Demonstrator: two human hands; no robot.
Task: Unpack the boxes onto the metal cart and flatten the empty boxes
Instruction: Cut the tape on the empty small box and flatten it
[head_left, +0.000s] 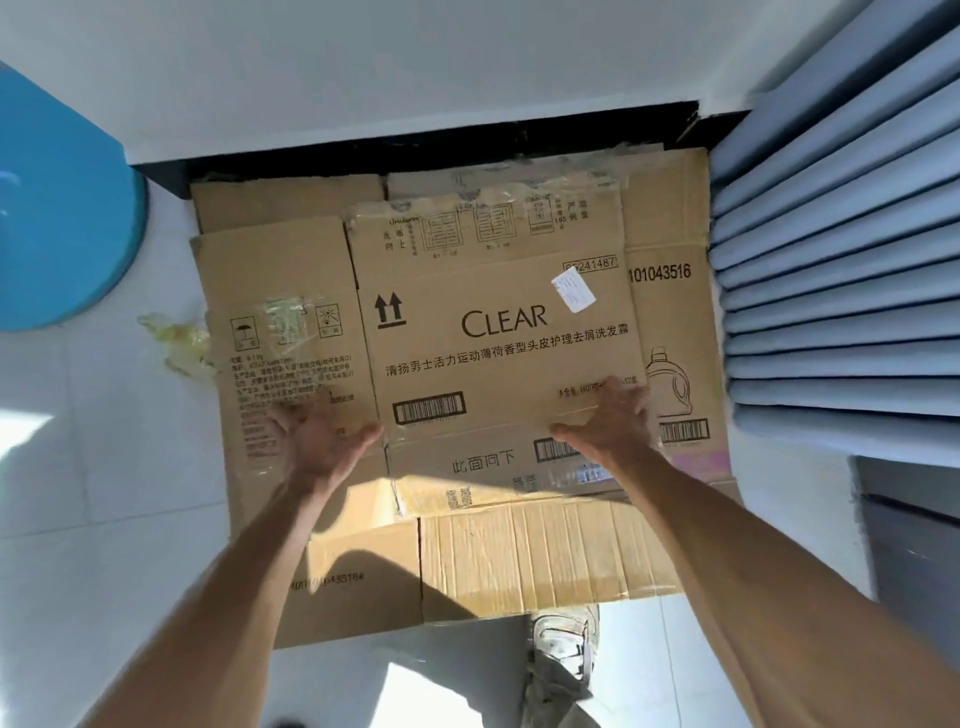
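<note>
Both arms out straight, hands at the near edge of the flat CLEAR box (498, 332).
We note the left hand (317, 441) palm turned inward, fingers spread and released, over the left panel. Right hand (605, 415) lies palm down, fingers straight on the cardboard. The box lies on the stack (545, 556) of flattened boxes, beyond our fingertips.

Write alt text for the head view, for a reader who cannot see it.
Two bare hands, left hand and right hand, reach down with open fingers onto a flattened CLEAR box lying on top of other flattened boxes on a pale floor. A blue curtain hangs at right; a shoe shows below.
</note>
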